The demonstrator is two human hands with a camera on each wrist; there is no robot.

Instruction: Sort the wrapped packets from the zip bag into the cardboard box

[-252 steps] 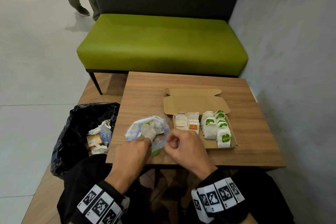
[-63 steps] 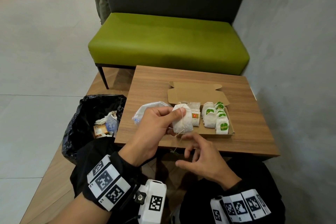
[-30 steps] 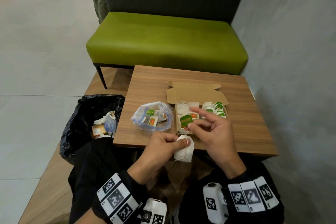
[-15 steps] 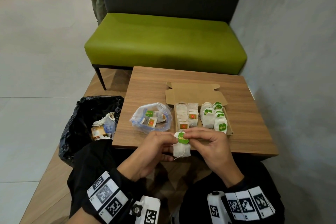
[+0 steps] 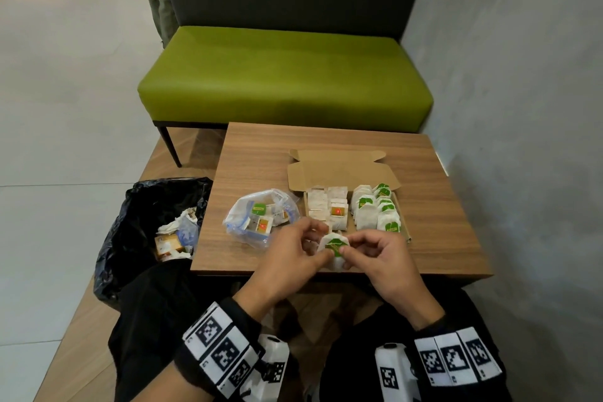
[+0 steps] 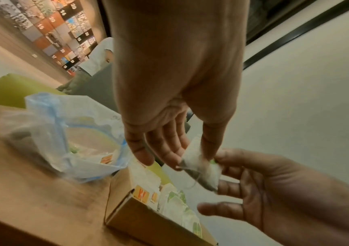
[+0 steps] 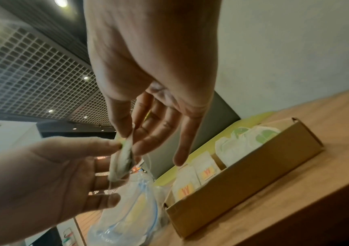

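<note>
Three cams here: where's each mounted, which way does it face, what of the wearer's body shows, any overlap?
Head: on the head, looking forward and down at the table; both hands and sleeves show.
Left wrist: looks along the left hand toward the zip bag and box; right hand enters.
Right wrist: looks along the right hand toward the box; left hand enters.
Shared: all see the packet pinched between both hands.

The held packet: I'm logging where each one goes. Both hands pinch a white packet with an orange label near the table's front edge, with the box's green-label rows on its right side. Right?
Not quite: the packet pinched by the left hand and right hand has a green label, not orange, as the head view shows. It is near the table front edge, and the cardboard box holds green-label rows on its right.
</note>
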